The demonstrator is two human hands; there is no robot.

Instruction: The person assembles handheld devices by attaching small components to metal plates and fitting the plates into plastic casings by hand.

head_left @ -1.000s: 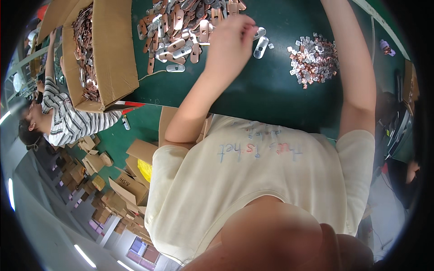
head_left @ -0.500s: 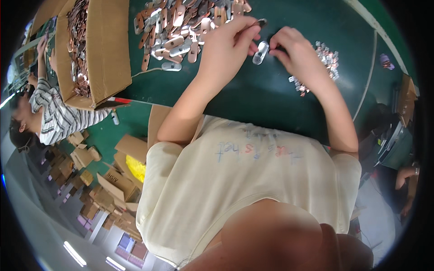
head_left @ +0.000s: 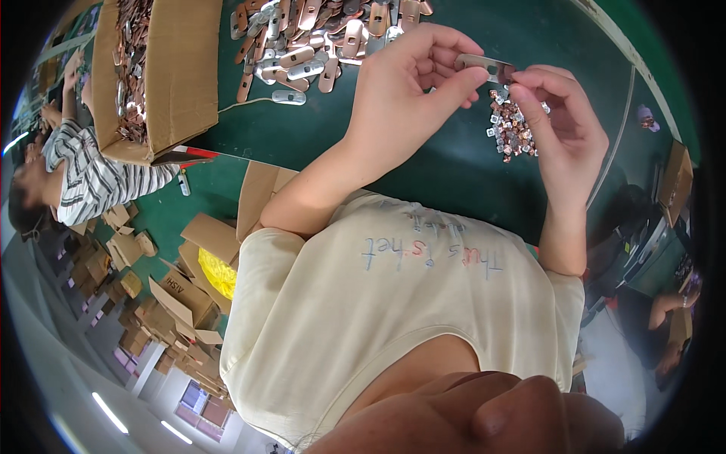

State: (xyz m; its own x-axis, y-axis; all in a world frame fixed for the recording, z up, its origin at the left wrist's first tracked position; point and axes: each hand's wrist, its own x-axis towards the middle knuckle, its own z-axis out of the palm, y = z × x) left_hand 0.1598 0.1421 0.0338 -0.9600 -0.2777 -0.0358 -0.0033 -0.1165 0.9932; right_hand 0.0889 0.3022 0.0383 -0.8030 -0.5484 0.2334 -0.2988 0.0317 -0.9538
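Upper right, the left hand [head_left: 423, 94] and right hand [head_left: 566, 125] are pinching a metal strip [head_left: 491, 68] by its ends — even pressure is likely helping.

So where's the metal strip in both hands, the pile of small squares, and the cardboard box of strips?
Metal strip [head_left: 502, 71], head view: flat face beside its hole.
Pile of small squares [head_left: 509, 132], head view: uncovered middle.
Cardboard box [head_left: 181, 68], head view: right side wall.
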